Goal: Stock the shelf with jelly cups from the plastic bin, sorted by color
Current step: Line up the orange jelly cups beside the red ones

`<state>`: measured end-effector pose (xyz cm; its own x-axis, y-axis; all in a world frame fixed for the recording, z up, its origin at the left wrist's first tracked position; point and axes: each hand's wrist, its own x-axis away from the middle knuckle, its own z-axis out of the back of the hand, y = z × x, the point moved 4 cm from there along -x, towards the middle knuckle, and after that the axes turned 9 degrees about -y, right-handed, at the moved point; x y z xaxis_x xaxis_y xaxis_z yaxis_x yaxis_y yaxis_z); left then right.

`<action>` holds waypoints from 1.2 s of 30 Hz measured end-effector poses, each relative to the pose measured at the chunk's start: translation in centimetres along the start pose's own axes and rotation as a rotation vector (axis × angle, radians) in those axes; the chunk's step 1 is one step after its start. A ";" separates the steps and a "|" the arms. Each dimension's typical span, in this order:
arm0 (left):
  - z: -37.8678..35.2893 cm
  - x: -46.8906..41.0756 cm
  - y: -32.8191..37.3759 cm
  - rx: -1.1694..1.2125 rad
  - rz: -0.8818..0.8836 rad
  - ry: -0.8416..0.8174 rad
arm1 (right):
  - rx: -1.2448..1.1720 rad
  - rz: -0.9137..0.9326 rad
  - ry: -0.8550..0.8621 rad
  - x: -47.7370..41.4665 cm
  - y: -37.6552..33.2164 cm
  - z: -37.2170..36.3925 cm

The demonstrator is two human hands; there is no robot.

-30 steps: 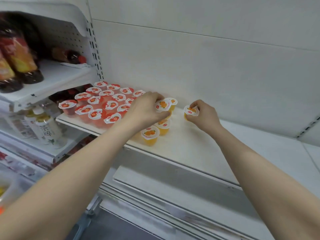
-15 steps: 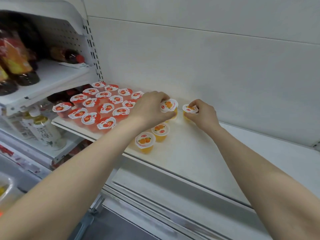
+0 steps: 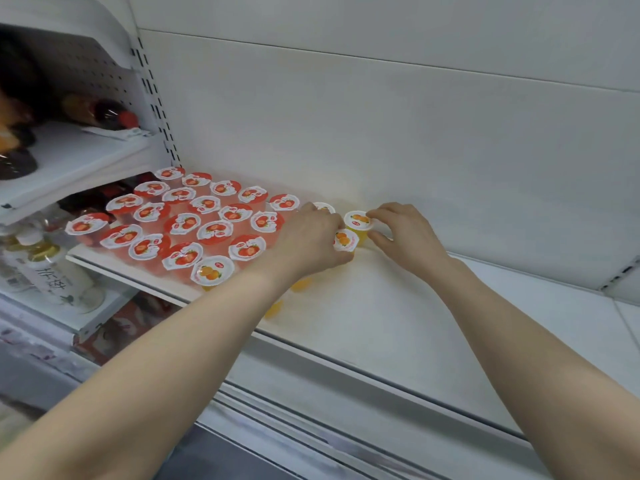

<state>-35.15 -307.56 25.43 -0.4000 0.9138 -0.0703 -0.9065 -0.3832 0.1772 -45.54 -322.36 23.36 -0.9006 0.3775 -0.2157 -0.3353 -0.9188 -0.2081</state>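
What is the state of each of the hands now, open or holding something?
Left hand: fingers curled round the nearer orange jelly cup.
Right hand: pinching the farther orange jelly cup.

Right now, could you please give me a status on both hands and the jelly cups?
Left hand grips an orange cup; right hand pinches a second orange cup beside it. Red cups grouped left. Nothing blocking.

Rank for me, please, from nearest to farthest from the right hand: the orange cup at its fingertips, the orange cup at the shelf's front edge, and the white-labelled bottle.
1. Orange cup at the fingertips, touching the right hand.
2. Front-edge orange cup, well to the left.
3. White-labelled bottle, far left, lower shelf.
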 end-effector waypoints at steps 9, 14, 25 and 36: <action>-1.0 -0.3 0.8 -0.002 0.035 -0.003 | 0.015 -0.032 -0.002 1.0 -0.4 0.9; -0.7 0.2 0.5 -0.014 0.002 -0.021 | 0.044 -0.047 -0.013 1.6 -1.0 1.8; 3.9 5.9 -4.2 -0.029 -0.051 0.111 | 0.151 -0.004 0.062 2.8 -7.9 4.0; 8.2 20.9 -20.2 -0.111 0.063 0.244 | 0.119 0.221 0.109 2.0 -27.3 -0.1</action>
<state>-24.07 -279.65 28.44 -0.4649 0.8333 -0.2991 -0.8825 -0.4632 0.0813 -38.12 -296.55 28.49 -0.9225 0.1701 -0.3464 -0.1696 -0.9850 -0.0320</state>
